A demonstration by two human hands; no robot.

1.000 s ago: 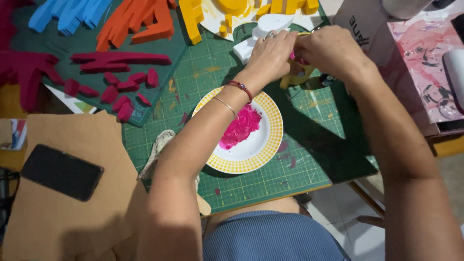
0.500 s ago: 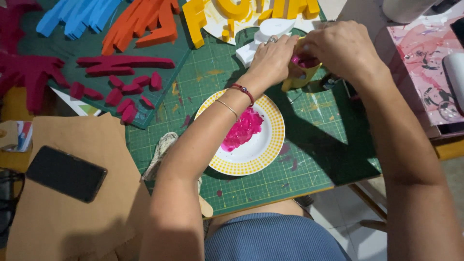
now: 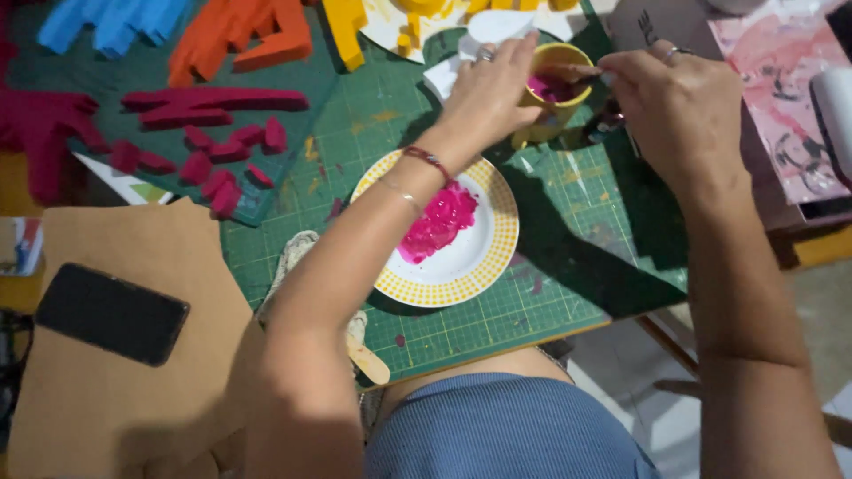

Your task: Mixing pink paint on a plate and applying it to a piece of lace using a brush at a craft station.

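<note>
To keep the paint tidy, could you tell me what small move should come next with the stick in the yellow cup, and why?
Probably lift the stick toward the plate: the right hand has its tip in the yellow cup, steadied by the left hand.

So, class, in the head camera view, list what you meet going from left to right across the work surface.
Black rectangular phone → loose magenta foam pieces → white plate with yellow dotted rim → small yellow cup of pink paint → right hand → pink marbled sheet.
</note>
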